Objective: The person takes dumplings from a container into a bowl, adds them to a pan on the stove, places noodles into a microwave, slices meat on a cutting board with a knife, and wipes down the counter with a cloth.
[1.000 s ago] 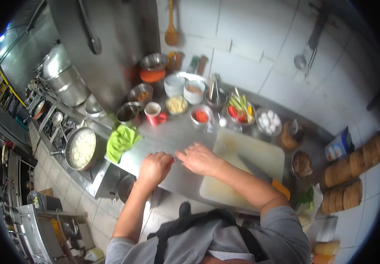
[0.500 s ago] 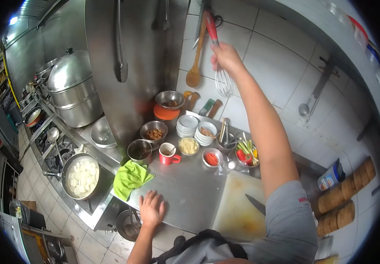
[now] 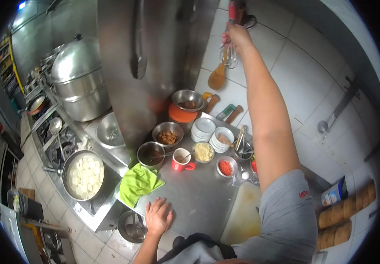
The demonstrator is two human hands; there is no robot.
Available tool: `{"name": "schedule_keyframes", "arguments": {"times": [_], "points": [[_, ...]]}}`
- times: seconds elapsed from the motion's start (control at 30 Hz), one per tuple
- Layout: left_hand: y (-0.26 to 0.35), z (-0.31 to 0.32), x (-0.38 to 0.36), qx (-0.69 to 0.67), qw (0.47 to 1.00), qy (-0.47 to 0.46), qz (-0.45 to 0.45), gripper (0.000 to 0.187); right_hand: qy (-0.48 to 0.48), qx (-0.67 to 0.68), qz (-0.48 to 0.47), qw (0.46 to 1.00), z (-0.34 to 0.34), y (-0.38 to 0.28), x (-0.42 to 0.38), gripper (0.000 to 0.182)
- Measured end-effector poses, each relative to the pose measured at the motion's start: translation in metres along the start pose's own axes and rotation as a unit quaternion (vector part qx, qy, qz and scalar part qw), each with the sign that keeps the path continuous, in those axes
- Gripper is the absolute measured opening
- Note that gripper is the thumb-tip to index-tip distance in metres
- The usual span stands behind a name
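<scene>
High against the tiled wall, my right hand [image 3: 238, 37] is closed round a whisk [image 3: 232, 11] with a red handle; its wire loops hang below the fingers. Behind the wires hangs a wooden spoon [image 3: 217, 78]. My left hand [image 3: 158, 216] lies flat and holds nothing on the front edge of the steel counter [image 3: 194, 198]. Just beyond it is a crumpled green cloth [image 3: 139, 185]. My right arm hides part of the cutting board [image 3: 242, 215] and most of the vegetables on the right.
Along the counter's back stand a red mug [image 3: 182, 160], a bowl of shredded carrot [image 3: 226, 167], a bowl of chopped garlic-like bits [image 3: 203, 152] and stacked white dishes [image 3: 204, 127]. On the left stove sits a pan of white pieces [image 3: 83, 175], near a large steamer [image 3: 82, 83].
My right hand, with the whisk, has risen closer to the utensils hanging on the wall. The view has shifted, and the arm now covers more of the vegetables. My left hand still rests on the counter.
</scene>
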State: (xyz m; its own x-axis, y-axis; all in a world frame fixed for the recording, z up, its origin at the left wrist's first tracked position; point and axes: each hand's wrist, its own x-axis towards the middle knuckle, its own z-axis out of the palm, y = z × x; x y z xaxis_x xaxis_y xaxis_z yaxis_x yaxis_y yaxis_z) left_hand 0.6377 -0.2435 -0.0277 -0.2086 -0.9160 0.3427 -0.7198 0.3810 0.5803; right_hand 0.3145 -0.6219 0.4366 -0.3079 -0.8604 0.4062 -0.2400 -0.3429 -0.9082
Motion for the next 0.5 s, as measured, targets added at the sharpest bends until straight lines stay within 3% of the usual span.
{"name": "schedule_keyframes", "arguments": {"times": [0.03, 0.07, 0.1, 0.13, 0.17, 0.2, 0.23, 0.27, 0.33, 0.37, 0.43, 0.47, 0.5], "points": [[-0.002, 0.002, -0.003, 0.002, 1.000, -0.007, -0.004, 0.035, -0.016, 0.006, 0.018, 1.000, 0.000, 0.004, -0.001, 0.029], [-0.008, 0.007, -0.004, 0.002, 1.000, -0.013, -0.007, 0.037, 0.002, -0.077, -0.007, 0.997, -0.003, 0.023, 0.004, 0.036], [-0.006, 0.002, -0.001, 0.001, 1.000, -0.010, -0.003, 0.037, -0.031, -0.241, -0.084, 0.966, -0.020, 0.049, 0.023, 0.046], [-0.008, -0.002, -0.001, 0.002, 1.000, 0.000, 0.003, 0.036, -0.037, -0.392, -0.170, 0.904, -0.038, 0.073, 0.042, 0.056], [0.000, -0.015, 0.004, -0.004, 1.000, -0.011, -0.005, 0.034, 0.015, -0.381, -0.164, 0.910, -0.030, 0.053, -0.021, 0.057], [-0.004, -0.011, 0.001, -0.013, 1.000, 0.008, 0.001, 0.031, 0.086, -0.309, -0.261, 0.910, -0.037, 0.082, -0.036, 0.055], [-0.010, -0.004, -0.004, -0.027, 0.999, 0.029, 0.010, 0.031, 0.036, -0.230, -0.219, 0.948, -0.035, 0.080, -0.092, 0.052], [-0.007, -0.010, -0.010, -0.021, 0.999, 0.026, -0.003, 0.031, -0.022, -0.205, -0.107, 0.973, -0.043, 0.079, -0.136, 0.048], [-0.010, -0.027, 0.002, -0.203, 0.973, 0.035, -0.103, 0.033, -0.076, -0.255, -0.088, 0.960, -0.069, 0.101, -0.206, 0.038], [-0.028, -0.038, 0.022, -0.117, 0.985, 0.127, -0.027, 0.037, -0.096, -0.216, -0.049, 0.971, -0.083, 0.115, -0.235, 0.034], [-0.056, -0.083, 0.091, 0.081, 0.955, 0.274, 0.079, 0.051, -0.134, -0.181, 0.042, 0.973, -0.110, 0.145, -0.291, 0.030], [-0.073, -0.099, 0.132, 0.121, 0.957, 0.256, 0.054, 0.060, -0.137, -0.182, 0.081, 0.970, -0.126, 0.157, -0.312, 0.029], [-0.094, -0.109, 0.166, 0.231, 0.951, 0.201, 0.040, 0.055, -0.131, -0.211, 0.056, 0.967, -0.137, 0.170, -0.330, 0.030]]}}
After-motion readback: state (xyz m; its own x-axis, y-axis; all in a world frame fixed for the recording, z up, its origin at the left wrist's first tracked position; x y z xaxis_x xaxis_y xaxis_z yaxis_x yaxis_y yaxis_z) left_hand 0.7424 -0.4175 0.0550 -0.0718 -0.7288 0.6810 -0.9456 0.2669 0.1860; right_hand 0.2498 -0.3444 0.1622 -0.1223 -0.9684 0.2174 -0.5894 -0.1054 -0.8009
